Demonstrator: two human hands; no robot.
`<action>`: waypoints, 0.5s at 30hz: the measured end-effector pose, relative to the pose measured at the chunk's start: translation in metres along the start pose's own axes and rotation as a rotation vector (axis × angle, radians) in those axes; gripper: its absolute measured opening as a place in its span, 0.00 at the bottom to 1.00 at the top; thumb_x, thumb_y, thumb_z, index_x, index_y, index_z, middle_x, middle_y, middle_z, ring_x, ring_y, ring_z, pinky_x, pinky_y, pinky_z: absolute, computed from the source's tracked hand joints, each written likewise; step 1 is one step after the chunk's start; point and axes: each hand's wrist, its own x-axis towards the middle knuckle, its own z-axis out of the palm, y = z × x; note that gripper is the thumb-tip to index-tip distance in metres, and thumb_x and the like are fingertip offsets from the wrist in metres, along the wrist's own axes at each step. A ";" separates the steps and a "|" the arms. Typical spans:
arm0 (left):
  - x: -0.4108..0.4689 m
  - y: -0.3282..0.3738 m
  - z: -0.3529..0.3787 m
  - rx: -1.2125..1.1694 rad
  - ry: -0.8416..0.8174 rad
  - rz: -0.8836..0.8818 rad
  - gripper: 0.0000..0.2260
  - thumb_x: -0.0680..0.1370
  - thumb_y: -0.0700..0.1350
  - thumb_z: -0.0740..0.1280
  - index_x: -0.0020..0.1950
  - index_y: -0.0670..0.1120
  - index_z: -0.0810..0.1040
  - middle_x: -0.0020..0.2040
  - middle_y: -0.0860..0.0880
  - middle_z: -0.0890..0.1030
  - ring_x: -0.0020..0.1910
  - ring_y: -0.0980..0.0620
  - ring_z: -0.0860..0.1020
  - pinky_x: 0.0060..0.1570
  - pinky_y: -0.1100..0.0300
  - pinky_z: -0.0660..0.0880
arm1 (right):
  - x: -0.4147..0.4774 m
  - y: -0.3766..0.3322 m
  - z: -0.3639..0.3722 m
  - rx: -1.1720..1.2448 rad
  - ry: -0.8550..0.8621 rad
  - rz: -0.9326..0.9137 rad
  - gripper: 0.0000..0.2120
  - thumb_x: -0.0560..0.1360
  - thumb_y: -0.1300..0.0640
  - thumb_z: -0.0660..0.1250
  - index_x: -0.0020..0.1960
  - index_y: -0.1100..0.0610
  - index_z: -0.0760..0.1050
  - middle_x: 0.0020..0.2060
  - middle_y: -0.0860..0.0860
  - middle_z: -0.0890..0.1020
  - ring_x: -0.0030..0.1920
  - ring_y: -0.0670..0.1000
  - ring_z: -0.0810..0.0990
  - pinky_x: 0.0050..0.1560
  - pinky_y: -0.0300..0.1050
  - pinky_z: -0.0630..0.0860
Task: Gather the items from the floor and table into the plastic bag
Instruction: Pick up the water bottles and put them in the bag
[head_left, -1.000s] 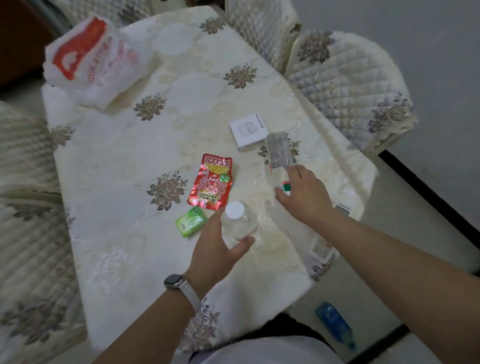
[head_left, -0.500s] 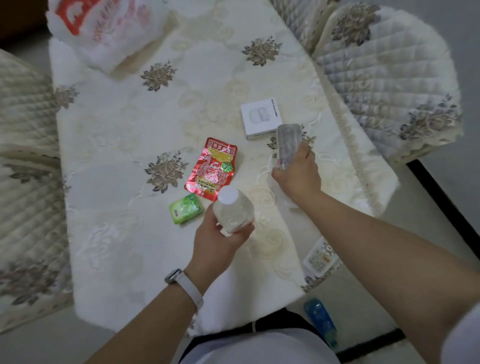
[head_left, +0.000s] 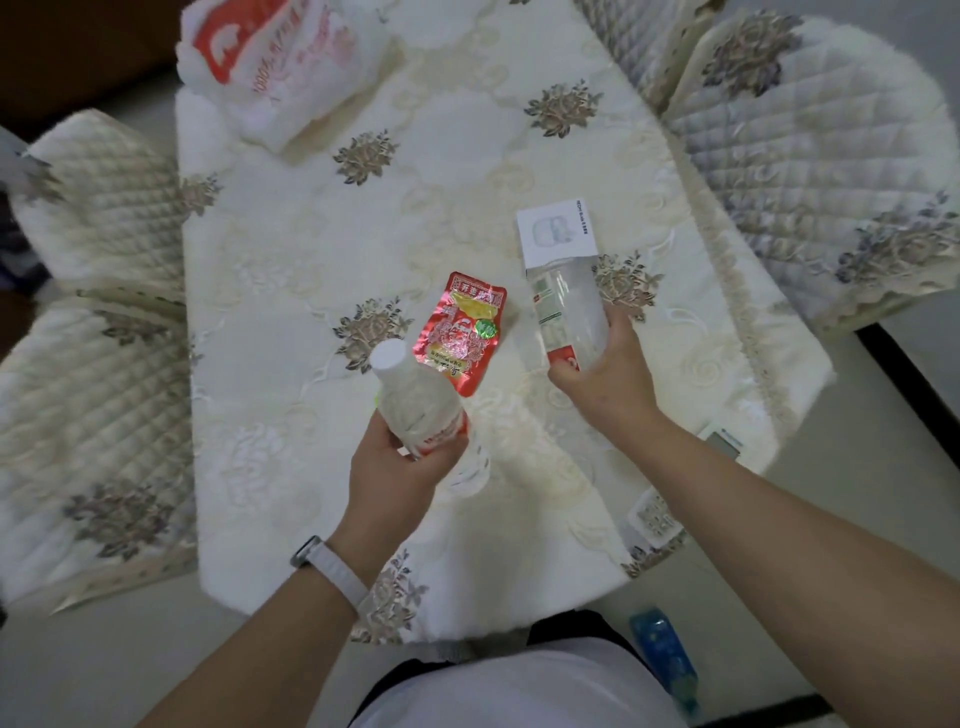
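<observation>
Two bottles in hand, both lifted off the table. The left hand (head_left: 400, 467) grips a clear plastic bottle with a white screw cap (head_left: 410, 400), fingers curled round its lower body and thumb on the near side. The right hand (head_left: 608, 384) holds a second clear plastic bottle with a red-and-green label (head_left: 566, 312), fingers wrapped round the nearer end. Its cap is not visible.

Destination is the white plastic bag with red print (head_left: 275, 57), slumped at the far left corner of the cloth-covered table (head_left: 311, 234), well apart from both hands. Cannot tell whether its mouth is open.

Judgement on the step: carry both bottles across to the bag, passing above the red foil snack pouch (head_left: 465, 327) and the small white cardboard box (head_left: 556, 236) without knocking either. The bag looks limp, so one hand probably has to free itself to lift a handle (set one bottle down just beside the bag first). Feed the bottles in lengthwise so they lie low and leave room.

The bottles look thin-walled, light and slightly crinkled. Contents, if any, not discernible. A gentle grip should do.

Still to gather: the pouch, the box, and a blue plastic bottle (head_left: 665, 660) lying on the floor near the person's feet.
</observation>
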 end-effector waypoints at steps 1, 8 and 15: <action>0.000 -0.001 -0.007 -0.006 0.006 -0.001 0.24 0.68 0.45 0.80 0.60 0.55 0.77 0.52 0.57 0.83 0.49 0.61 0.82 0.48 0.62 0.78 | -0.009 -0.007 0.004 0.029 -0.019 -0.014 0.33 0.66 0.51 0.74 0.68 0.50 0.65 0.53 0.48 0.75 0.46 0.48 0.78 0.39 0.39 0.71; -0.019 -0.027 -0.078 -0.088 0.032 -0.002 0.25 0.68 0.43 0.80 0.63 0.51 0.77 0.55 0.53 0.83 0.54 0.55 0.82 0.51 0.57 0.79 | -0.071 -0.059 0.058 0.150 -0.158 -0.119 0.33 0.65 0.49 0.77 0.67 0.48 0.67 0.56 0.46 0.75 0.53 0.45 0.78 0.50 0.40 0.76; -0.056 -0.084 -0.194 -0.231 0.127 -0.005 0.24 0.68 0.40 0.80 0.61 0.49 0.78 0.53 0.55 0.85 0.51 0.59 0.83 0.46 0.65 0.80 | -0.156 -0.134 0.146 0.211 -0.285 -0.227 0.32 0.65 0.58 0.78 0.63 0.50 0.65 0.56 0.50 0.74 0.53 0.47 0.78 0.43 0.29 0.76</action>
